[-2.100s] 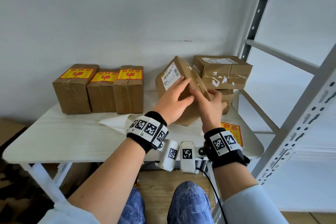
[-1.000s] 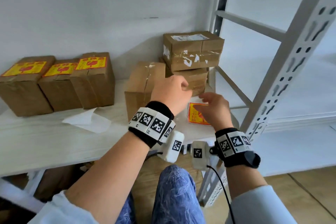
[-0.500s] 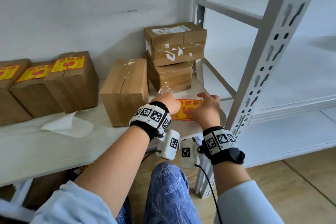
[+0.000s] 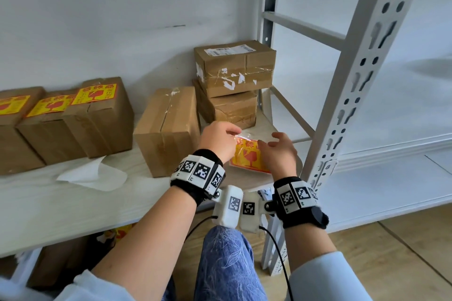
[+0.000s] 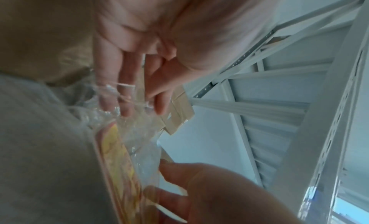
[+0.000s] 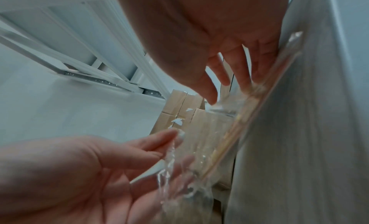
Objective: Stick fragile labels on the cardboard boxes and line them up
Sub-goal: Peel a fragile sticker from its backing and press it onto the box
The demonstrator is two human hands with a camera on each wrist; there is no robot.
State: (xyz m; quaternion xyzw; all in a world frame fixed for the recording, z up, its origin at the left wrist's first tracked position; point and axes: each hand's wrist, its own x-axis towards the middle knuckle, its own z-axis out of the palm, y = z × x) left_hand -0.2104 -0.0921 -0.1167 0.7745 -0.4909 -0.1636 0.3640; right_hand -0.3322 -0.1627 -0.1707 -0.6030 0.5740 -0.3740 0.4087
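A clear bag of yellow-and-red fragile labels (image 4: 247, 157) lies on the table's right end. My left hand (image 4: 231, 134) pinches the bag's clear flap (image 5: 123, 91) and lifts it. Just right of it, my right hand (image 4: 265, 144) hovers over the bag mouth with straight fingers (image 6: 245, 78) touching the plastic. An unlabelled cardboard box (image 4: 168, 127) stands left of my hands. Three labelled boxes (image 4: 97, 115) stand in a row at the far left. Two more plain boxes (image 4: 234, 68) are stacked behind the bag.
Peeled white backing paper (image 4: 90, 175) lies in front of the labelled boxes. A white metal shelf upright (image 4: 352, 85) rises close to the right of my right hand. The white table (image 4: 73, 208) runs along the wall.
Both hands left the plain box, which now stands on the table, and moved right to the label bag. My left hand has raised the bag's flap.
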